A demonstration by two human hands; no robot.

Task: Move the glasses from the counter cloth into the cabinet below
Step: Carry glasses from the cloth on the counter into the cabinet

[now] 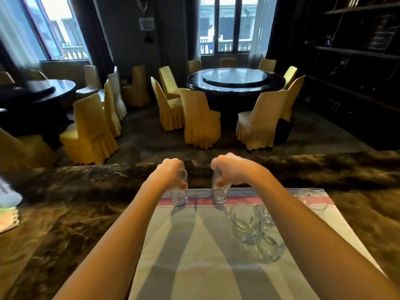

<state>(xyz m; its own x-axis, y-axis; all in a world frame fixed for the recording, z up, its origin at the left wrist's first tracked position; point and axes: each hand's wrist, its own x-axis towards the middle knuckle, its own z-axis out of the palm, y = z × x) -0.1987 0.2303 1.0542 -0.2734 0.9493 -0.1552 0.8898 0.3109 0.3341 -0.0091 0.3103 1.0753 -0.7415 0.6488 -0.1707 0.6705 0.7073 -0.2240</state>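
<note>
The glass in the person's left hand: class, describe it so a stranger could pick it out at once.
Find the striped cloth on the marble counter. Along its far red band stand two tall straight glasses. The one meant is at the cloth's left corner, gripped from above by the left hand, unlike its neighbour held by the right hand.

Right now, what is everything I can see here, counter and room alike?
Tall clear glass tumblers: two, far edge of cloth, one in each hand.
Short clear faceted glasses: a cluster, cloth's right side; exact number unclear.
Clear glass lying down: one, cloth's far right corner.
Pale striped cloth with red band: one, on counter.
Dark brown marble counter: one, foreground.
Round dark dining tables: two, room behind.
Yellow-covered chairs: many, around tables.
Hands: left hand and right hand, each gripping a tumbler from above.
</note>
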